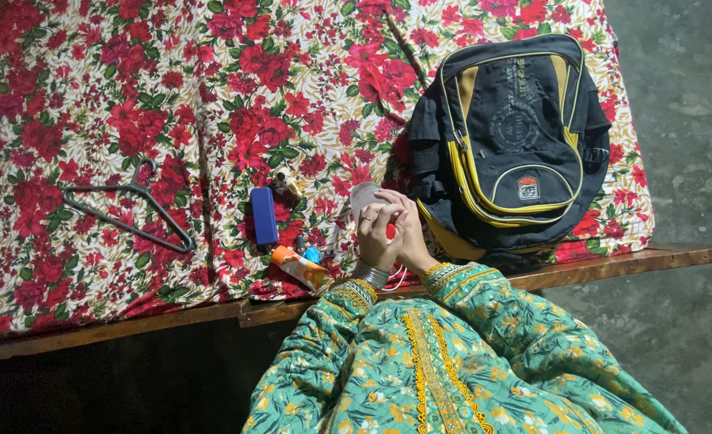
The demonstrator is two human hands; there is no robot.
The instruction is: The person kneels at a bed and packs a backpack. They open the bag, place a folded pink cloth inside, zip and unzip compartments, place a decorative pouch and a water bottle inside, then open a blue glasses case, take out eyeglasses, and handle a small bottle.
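Near the bed's (91, 317) front edge, beside the closed backpack (510, 137), both hands, left hand (378, 233) and right hand (408, 229), close their fingers around a pale pouch (364, 195), while the blue case (264, 214) and orange tube (301, 268) lie unpacked.

Probably a home bedroom: floral-sheeted bed (91, 96) on wooden frame (131, 325).

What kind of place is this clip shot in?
Probably a home bedroom: a wooden bed frame under a floral sheet, with a backpack, a clothes hanger and small toiletries on it, over a bare floor.
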